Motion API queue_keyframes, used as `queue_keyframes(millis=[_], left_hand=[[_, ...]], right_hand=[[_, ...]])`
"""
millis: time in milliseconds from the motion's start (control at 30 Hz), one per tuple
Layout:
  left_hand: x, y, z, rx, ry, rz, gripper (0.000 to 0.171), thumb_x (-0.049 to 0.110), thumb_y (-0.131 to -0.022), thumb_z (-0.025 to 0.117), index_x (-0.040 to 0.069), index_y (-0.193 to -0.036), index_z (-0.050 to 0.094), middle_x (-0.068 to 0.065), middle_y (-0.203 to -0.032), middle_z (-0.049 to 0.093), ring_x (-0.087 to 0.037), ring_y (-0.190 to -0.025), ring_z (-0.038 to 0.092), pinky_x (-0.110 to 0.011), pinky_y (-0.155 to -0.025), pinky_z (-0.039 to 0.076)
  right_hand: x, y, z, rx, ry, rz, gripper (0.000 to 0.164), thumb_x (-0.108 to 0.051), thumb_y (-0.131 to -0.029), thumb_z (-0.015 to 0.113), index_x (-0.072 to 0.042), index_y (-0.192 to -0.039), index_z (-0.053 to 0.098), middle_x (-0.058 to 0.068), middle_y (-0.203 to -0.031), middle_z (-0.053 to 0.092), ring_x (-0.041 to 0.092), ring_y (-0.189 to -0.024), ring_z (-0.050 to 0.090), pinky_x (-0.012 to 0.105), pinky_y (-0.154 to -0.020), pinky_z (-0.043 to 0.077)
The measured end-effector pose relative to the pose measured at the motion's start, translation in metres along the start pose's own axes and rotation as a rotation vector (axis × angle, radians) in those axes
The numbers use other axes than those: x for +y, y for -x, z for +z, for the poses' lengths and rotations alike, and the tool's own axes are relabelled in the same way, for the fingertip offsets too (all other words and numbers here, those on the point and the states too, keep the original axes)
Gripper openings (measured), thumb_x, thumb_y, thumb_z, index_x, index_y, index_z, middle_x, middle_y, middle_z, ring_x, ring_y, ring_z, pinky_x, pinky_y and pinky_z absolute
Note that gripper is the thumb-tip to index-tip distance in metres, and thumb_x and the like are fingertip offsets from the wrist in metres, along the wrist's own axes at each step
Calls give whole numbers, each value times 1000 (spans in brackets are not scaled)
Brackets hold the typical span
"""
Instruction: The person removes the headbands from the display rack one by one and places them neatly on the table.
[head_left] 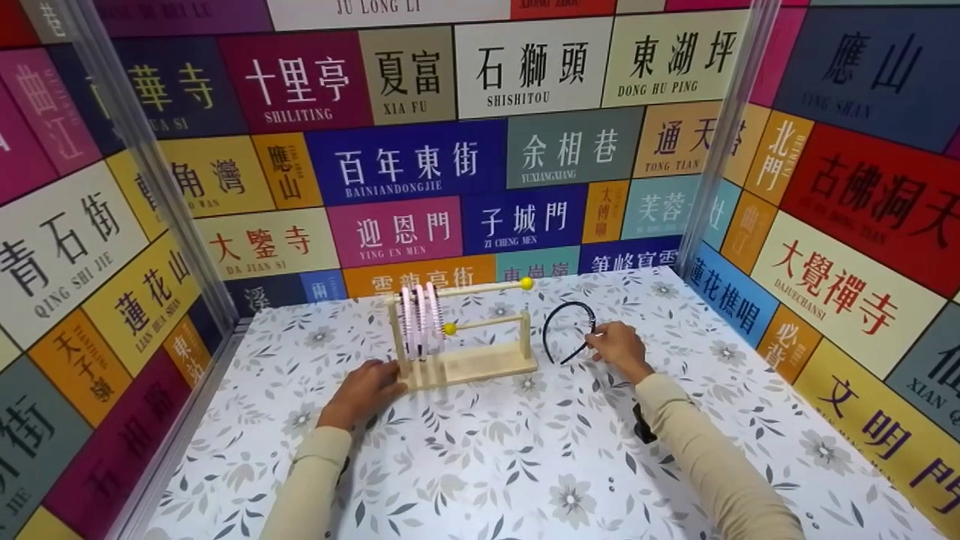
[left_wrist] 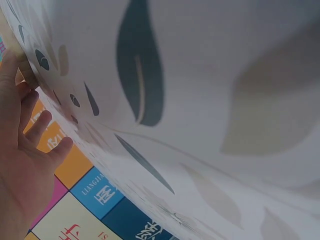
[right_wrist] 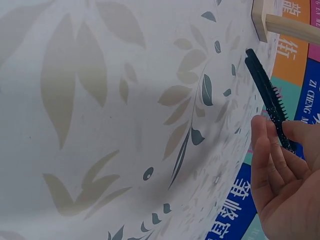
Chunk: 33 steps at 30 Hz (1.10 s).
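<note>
My right hand [head_left: 619, 349] pinches a thin black headband [head_left: 546, 330] at its right side, thumb against fingers. The band stands upright, its curve on top. In the right wrist view the headband [right_wrist: 267, 90] shows small teeth along one edge. Left of it is a pale wooden stand [head_left: 487, 365] with two yellow-tipped rods, one high and one low. Several pink headbands [head_left: 422, 322] hang together on the upper rod near its left post. My left hand [head_left: 365, 391] holds the left end of the stand's base. The left wrist view shows only a corner of wood [left_wrist: 29, 75] by the fingers.
A white tablecloth [head_left: 480, 465] with grey flowers and leaves covers the table. Colourful panels [head_left: 405, 161] with lettering rise behind and at both sides. Metal posts [head_left: 731, 127] stand at the back corners.
</note>
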<state>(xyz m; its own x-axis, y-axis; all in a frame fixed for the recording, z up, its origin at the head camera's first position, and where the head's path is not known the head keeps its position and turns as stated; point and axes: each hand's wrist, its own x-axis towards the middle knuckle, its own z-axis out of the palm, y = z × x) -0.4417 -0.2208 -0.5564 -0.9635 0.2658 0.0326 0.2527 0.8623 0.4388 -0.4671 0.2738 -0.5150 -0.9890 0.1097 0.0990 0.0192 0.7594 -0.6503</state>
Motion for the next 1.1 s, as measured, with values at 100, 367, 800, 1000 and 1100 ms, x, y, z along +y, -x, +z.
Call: queue_keyframes(millis=[100, 367, 800, 1000, 1100], left_hand=[[0, 0, -1, -4, -1, -3, 47, 38, -102, 68, 22, -146, 61, -5, -139, 63, -26, -130, 58, -51, -113, 44], [2, 4, -2, 26, 9, 27, 48, 36, -101, 69, 19, -145, 62, -7, -139, 64, -27, -129, 59, -49, -113, 45], [1, 7, -1, 57, 10, 49, 49, 36, -101, 70, 17, -144, 62, -11, -140, 63, -30, -129, 59, -50, -113, 45], [0, 4, -1, 46, -1, 39, 48, 34, -101, 70, 17, -145, 62, -12, -141, 62, -31, -131, 58, -51, -113, 44], [-2, 2, 0, 32, 1, 23, 49, 35, -101, 70, 18, -146, 62, -12, -142, 62, -31, -132, 57, -51, -114, 43]], right_hand=[[0, -1, 3, -5, -13, 6, 34, -24, -97, 65, -2, -121, 75, 12, -95, 79, 30, -80, 78, 25, -54, 46], [2, -1, 11, -14, -49, 8, 37, -22, -98, 66, 2, -125, 72, 13, -96, 79, 29, -79, 78, 22, -52, 48], [7, 2, 17, 35, -9, 1, 32, -22, -98, 69, 0, -120, 75, 12, -84, 79, 22, -69, 77, 28, -57, 52], [9, 5, 15, 40, -40, -60, 32, -19, -98, 72, 2, -122, 73, 15, -89, 78, 27, -74, 77, 24, -55, 54], [8, 6, 14, 44, -49, -83, 32, -17, -97, 72, 3, -122, 73, 16, -96, 79, 30, -76, 77, 24, -56, 56]])
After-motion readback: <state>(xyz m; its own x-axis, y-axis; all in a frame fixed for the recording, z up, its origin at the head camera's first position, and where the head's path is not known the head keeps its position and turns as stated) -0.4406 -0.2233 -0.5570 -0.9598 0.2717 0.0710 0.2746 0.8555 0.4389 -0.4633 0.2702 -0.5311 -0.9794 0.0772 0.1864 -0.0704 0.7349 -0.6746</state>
